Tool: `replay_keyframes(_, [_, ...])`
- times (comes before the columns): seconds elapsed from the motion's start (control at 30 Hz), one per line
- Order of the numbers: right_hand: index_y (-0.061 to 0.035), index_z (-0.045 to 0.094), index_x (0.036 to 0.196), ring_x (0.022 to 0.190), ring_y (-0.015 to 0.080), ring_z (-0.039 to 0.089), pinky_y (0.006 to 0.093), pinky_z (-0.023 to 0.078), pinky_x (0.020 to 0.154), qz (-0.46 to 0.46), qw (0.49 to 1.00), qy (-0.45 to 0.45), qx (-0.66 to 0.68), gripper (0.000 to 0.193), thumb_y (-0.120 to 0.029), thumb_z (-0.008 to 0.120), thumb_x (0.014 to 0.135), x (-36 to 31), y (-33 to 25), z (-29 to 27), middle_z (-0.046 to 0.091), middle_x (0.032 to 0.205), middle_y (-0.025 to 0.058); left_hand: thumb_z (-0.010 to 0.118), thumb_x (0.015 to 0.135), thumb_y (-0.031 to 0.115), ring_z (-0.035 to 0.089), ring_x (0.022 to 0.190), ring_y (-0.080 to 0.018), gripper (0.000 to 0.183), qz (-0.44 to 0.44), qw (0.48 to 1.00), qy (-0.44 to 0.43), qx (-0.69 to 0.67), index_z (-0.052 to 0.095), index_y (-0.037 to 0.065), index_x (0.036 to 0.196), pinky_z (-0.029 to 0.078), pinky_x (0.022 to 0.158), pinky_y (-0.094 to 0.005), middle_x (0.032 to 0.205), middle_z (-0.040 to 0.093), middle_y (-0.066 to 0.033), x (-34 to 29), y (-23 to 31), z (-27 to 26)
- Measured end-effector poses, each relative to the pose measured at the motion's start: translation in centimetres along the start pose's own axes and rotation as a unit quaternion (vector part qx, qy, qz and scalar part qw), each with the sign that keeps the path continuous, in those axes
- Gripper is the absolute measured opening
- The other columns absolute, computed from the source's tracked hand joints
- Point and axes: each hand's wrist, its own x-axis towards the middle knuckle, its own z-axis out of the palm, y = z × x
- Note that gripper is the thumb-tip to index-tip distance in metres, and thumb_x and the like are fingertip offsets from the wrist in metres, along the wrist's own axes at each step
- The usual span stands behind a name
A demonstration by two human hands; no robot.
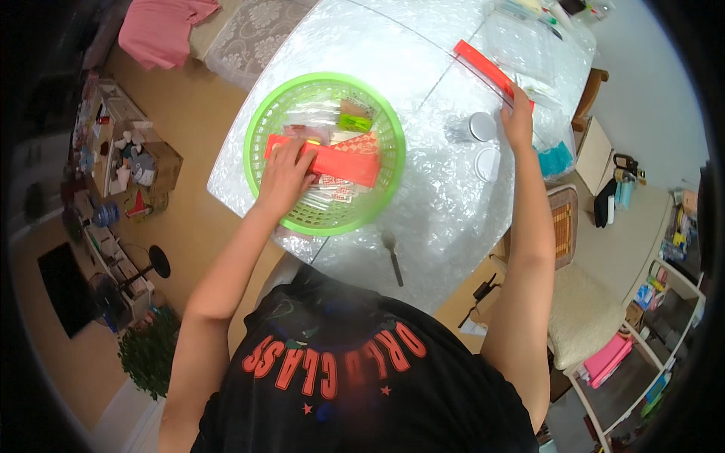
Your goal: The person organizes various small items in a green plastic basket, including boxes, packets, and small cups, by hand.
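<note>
Nearest to the person, just beyond the near right rim of the green basket (pixel 332 229), a spoon (pixel 396 264) lies with its handle toward the body, perhaps so that it is easy to pick up. The green basket itself stands at the table's (pixel 430 189) near left part, and its high wall probably serves to keep many thin loose packets together. Inside it, the left hand (pixel 285 177) lies with bent fingers over the left end of a red packet (pixel 351 166), which rests on top of the pile; I cannot tell if it grips or only presses, because the underside is hidden. Behind this red packet, inside the basket, there is a bright green item (pixel 354 123). To the right of the basket, two white-lidded jars (pixel 483 127) stand near each other, maybe put aside to leave room between. Farther to the right and beyond, the right hand (pixel 518 121) reaches to the near end of a long red strip (pixel 485 66); its fingers touch it, but whether they close on it I cannot tell. Farthest from the basket, clear plastic containers (pixel 521 45) lie at the table's far right.
</note>
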Motion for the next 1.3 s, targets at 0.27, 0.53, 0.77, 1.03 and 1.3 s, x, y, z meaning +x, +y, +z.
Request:
replay_keyframes(0.27, [-0.0018,0.058,0.124,0.116,0.0351,0.053,0.0439,0.044,0.100,0.045,0.955,-0.042,-0.291,0.052,-0.009,0.071,0.074,2.5,2.5,2.9,0.055,0.128,0.0181,0.068,0.086,0.033,0.048,0.124,-0.0352,0.055,-0.047,0.978,-0.200,-0.018,0.055,0.010,0.134,0.039,0.103,-0.0443,0.137,0.048,-0.0181,1.0,-2.8,1.2])
replay_keyframes(0.53, [-0.0044,0.058,0.102,0.096,0.0351,0.062,0.0452,0.048,0.086,0.016,0.938,-0.110,-0.329,0.019,-0.008,0.062,0.084,2.3,2.7,0.8,0.065,0.097,0.0160,0.054,0.092,0.052,0.028,0.144,-0.0359,0.078,0.049,0.984,-0.157,0.067,0.029,0.012,0.154,0.023,0.118,-0.0486,0.160,0.024,-0.0177,-1.6,-2.9,3.6])
replay_keyframes(0.77, [-0.0047,0.049,0.137,0.094,0.0347,0.068,0.0421,0.050,0.083,0.114,0.953,0.270,0.077,0.037,-0.014,0.049,0.101,2.9,-8.2,-4.5,0.067,0.108,0.0208,0.051,0.098,0.038,0.038,0.131,-0.0377,0.059,-0.103,0.985,-0.073,-0.115,0.041,0.007,0.147,0.027,0.113,-0.0499,0.141,0.043,-0.0188,-0.8,-1.5,-0.5])
replay_keyframes(1.03, [-0.0162,0.060,0.134,0.108,0.0290,0.058,0.0429,0.043,0.098,-0.177,0.981,-0.001,0.078,0.045,-0.013,0.056,0.089,-10.3,-32.0,4.2,0.060,0.128,0.0117,0.030,0.107,0.037,0.046,0.127,-0.0292,0.052,-0.289,0.805,0.208,-0.475,0.045,-0.003,0.136,0.033,0.110,-0.0430,0.135,0.050,-0.0190,-1.9,-4.5,-1.3])
replay_keyframes(1.3, [-0.0222,0.045,0.146,0.142,0.0344,0.035,0.0478,0.027,0.117,-0.112,0.987,-0.118,0.000,0.064,-0.018,0.057,0.084,-15.1,-31.5,12.4,0.041,0.151,0.0154,0.055,0.096,0.038,0.032,0.141,-0.0365,0.061,0.047,0.987,-0.120,-0.092,0.042,0.004,0.145,0.025,0.116,-0.0493,0.153,0.035,-0.0189,-0.8,-1.6,-1.0])
